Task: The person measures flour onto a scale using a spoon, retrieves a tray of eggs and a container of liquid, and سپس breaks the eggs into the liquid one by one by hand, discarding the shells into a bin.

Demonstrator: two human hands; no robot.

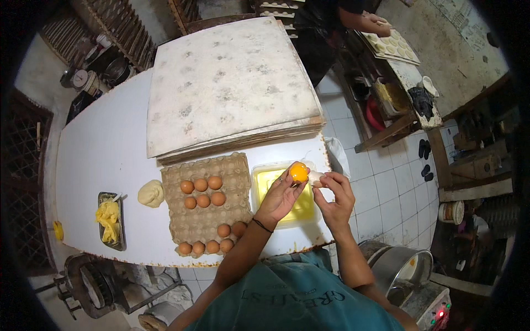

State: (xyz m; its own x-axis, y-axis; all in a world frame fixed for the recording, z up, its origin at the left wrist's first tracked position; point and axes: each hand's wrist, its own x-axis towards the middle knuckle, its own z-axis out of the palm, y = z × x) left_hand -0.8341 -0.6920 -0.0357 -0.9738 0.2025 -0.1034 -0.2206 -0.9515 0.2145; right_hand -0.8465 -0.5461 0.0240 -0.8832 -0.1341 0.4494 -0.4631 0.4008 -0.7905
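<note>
Above a clear plastic tub (pixel 258 190) of yellowish liquid, my left hand (pixel 277 199) is closed on an eggshell half, mostly hidden, with a bright orange yolk (pixel 298 172) at its top. Right beside it, my right hand (pixel 337 198) pinches another piece of eggshell (pixel 315 177), its pale inside showing. The two shell pieces are close together; I cannot tell whether they touch. To the left lies a cardboard egg tray (pixel 234 179) with several brown eggs (pixel 201 185) in two groups. My left forearm passes over the tray's near right corner.
A tall stack of floury boards (pixel 232 83) covers the table's far side. Left of the egg tray are a lump of dough (pixel 150 193) and a dark pan of yellow fat (pixel 109 218). A metal bowl (pixel 408 270) stands at lower right. Another person's hand (pixel 376 25) works at a far bench.
</note>
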